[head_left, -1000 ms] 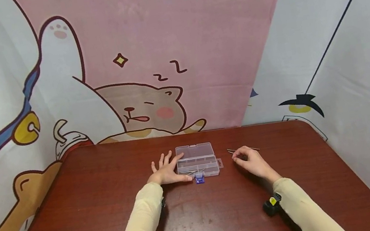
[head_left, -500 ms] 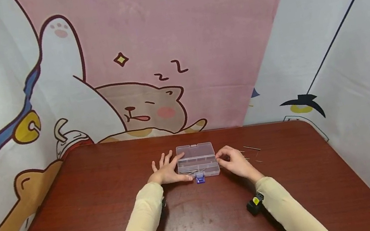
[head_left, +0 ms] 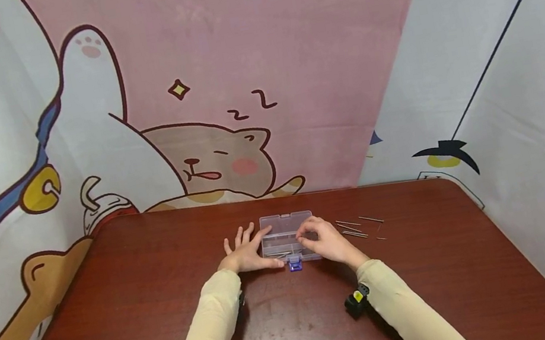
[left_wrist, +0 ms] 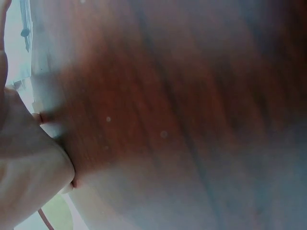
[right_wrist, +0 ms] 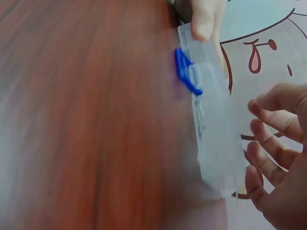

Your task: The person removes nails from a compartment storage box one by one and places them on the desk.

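Observation:
A clear plastic compartment box [head_left: 279,223] lies open on the table, its lid folded to the far side and its blue latch [head_left: 296,265] at the front. Several thin metal rods, like nails [head_left: 278,254], lie in its front compartments. My left hand [head_left: 246,254] rests against the box's left end with fingers spread; the thumb [right_wrist: 203,25] presses its front wall in the right wrist view. Over the right part of the box is my right hand [head_left: 329,242], thumb and index tips together. Whether something small is between them cannot be seen.
Several more loose nails [head_left: 353,233] lie on the brown wooden table [head_left: 166,308], right of the box. A cartoon-printed cloth [head_left: 320,66] hangs behind the table's far edge. The left wrist view shows mostly blurred tabletop.
My right hand has moved left from the loose nails to above the box, uncovering the nails on the table. The left hand and the box have stayed in place.

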`<state>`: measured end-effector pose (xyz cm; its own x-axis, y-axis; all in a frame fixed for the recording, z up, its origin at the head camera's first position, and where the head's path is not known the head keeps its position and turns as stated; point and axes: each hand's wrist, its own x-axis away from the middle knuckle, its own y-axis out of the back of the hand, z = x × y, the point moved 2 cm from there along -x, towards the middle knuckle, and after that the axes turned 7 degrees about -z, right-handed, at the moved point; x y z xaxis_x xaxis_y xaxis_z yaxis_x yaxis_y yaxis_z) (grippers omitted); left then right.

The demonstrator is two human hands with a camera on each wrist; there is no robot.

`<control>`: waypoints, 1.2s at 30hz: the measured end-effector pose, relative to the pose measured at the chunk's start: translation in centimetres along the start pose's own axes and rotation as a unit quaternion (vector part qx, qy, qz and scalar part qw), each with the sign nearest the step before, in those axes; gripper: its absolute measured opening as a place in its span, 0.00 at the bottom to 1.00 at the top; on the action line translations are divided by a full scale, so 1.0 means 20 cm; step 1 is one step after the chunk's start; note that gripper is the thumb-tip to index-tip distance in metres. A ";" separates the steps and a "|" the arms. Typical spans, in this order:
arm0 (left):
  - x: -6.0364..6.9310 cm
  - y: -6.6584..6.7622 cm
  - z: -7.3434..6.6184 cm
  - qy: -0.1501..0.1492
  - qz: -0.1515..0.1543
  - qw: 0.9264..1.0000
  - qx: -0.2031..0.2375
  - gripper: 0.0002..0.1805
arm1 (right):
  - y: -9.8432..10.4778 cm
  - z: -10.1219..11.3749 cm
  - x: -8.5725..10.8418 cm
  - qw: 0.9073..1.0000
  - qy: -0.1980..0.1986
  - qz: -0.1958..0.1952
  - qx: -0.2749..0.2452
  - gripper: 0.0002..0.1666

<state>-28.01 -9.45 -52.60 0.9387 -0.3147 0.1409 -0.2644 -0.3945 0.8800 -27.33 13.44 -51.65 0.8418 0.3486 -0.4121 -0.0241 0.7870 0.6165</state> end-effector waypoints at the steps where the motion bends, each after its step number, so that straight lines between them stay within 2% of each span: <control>1: 0.00 0.00 0.00 0.000 0.001 1.000 0.000 0.56 | -0.01 0.01 0.00 1.000 0.003 0.005 0.001 0.02; 6: 0.00 0.00 0.00 0.000 0.005 1.000 -0.002 0.56 | -0.07 0.03 -0.03 0.999 0.014 0.029 0.007 0.03; 11: 0.00 0.00 0.00 0.000 0.005 1.000 -0.003 0.55 | -0.11 0.04 -0.03 0.998 0.007 0.049 0.030 0.03; 19: -0.02 -0.02 0.02 -0.002 -0.001 1.000 0.003 0.57 | -0.13 0.07 -0.04 0.996 0.023 0.067 0.056 0.04; 24: -0.02 -0.02 0.03 0.002 0.007 1.000 0.003 0.57 | -0.13 0.09 -0.06 0.991 0.023 0.104 0.086 0.06; 29: -0.01 -0.01 0.02 -0.001 0.007 1.000 0.003 0.56 | -0.12 0.11 -0.08 0.986 0.013 0.130 0.103 0.06; 36: -0.02 -0.02 0.02 0.000 0.007 1.000 0.008 0.56 | -0.12 0.14 -0.11 0.978 0.019 0.164 0.126 0.06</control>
<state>-28.31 -9.55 -53.15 0.9352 -0.3193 0.1529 -0.2802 -0.4033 0.8711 -27.57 9.43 -50.37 0.7906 0.5837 -0.1850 -0.1531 0.4809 0.8633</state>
